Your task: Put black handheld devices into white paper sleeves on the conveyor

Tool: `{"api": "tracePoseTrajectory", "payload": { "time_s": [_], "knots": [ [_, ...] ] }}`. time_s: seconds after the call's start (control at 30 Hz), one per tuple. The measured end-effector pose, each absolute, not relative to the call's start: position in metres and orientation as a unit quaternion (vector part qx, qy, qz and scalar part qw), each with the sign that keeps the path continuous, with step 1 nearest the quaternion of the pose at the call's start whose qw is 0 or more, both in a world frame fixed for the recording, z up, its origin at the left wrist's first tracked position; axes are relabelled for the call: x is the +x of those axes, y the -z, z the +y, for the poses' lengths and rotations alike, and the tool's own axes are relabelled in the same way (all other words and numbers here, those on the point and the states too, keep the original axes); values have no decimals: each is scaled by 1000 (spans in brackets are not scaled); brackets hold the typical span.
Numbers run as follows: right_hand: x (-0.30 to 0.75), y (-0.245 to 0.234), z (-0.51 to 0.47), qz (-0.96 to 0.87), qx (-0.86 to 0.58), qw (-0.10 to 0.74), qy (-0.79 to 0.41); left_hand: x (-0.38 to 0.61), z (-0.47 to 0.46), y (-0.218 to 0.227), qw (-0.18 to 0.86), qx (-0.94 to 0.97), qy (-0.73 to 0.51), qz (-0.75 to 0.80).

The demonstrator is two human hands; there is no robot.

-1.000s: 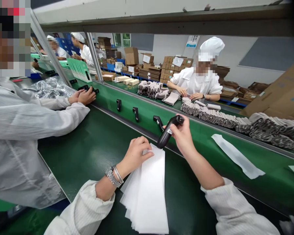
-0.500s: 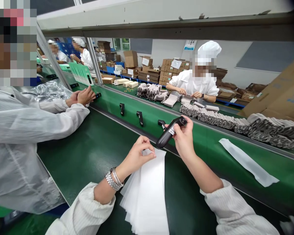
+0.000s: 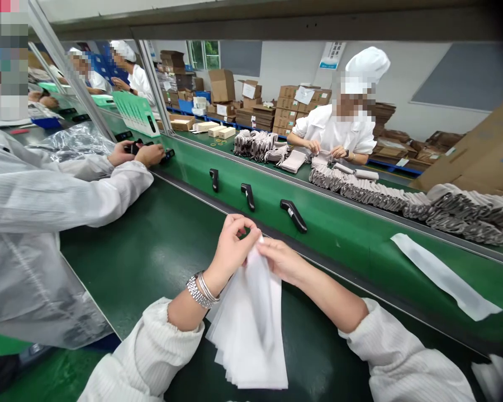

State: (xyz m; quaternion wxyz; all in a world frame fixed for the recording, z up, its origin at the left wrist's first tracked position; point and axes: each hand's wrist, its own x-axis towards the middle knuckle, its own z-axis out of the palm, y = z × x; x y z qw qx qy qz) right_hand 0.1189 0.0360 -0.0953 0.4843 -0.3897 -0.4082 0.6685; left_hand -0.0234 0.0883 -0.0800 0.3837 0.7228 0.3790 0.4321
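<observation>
My left hand (image 3: pixel 237 241) pinches the top edge of a thin white translucent bag (image 3: pixel 256 285), fingers closed. From the other side, my right hand (image 3: pixel 279 258) is closed on the same edge, its fingertips close to the left ones. A greyish shade runs down inside the lifted bag, but I cannot make out what causes it. Beneath it, a fanned stack of white bags (image 3: pixel 228 335) lies on the dark green table. Beyond my hands, three black angled handheld devices (image 3: pixel 293 215) lie spaced out on the green belt.
At the left, a co-worker's hands (image 3: pixel 151 154) hold a dark object by the belt. A filled white bag (image 3: pixel 444 276) lies on the belt at right. Across it, another person (image 3: pixel 339 128) works behind heaps of grey pouches (image 3: pixel 360 195). Metal posts (image 3: pixel 155 84) stand at the belt's far side.
My right hand has come down and left to the bag's edge. The black device it held is out of sight. The bag's top is lifted, and the belt devices sit slightly further right.
</observation>
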Motion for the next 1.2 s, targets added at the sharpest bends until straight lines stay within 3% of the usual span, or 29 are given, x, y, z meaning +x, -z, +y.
{"api": "tracePoseTrajectory", "payload": {
  "time_s": [0.07,0.13,0.17,0.27,0.37,0.43,0.5,0.67,0.77,1.03,1.2],
  "knots": [
    [147,84,43,-407,-445,537,-590,-31,93,86,368,749,-384,396],
    [191,74,54,-430,-544,589,-415,-41,97,94,332,783,-314,423],
    [215,71,60,-453,-616,570,-301,-45,99,98,317,796,-273,437],
    [270,79,75,-524,-782,337,-6,-50,101,108,297,826,-185,443],
    [283,108,83,-546,-814,168,108,-44,100,113,279,851,-184,405],
    [277,128,88,-553,-820,135,66,-39,99,115,261,864,-199,382],
    [270,143,94,-544,-822,166,-11,-36,98,116,236,875,-208,368],
    [242,133,103,-454,-672,531,-246,-39,97,112,230,881,-240,336],
    [206,109,92,-419,-526,646,-362,-41,96,107,217,886,-262,315],
    [150,88,63,-452,-456,645,-414,-40,84,92,321,841,-325,291],
    [135,105,52,-503,-463,564,-463,-28,77,77,370,772,-419,302]
  ]
}}
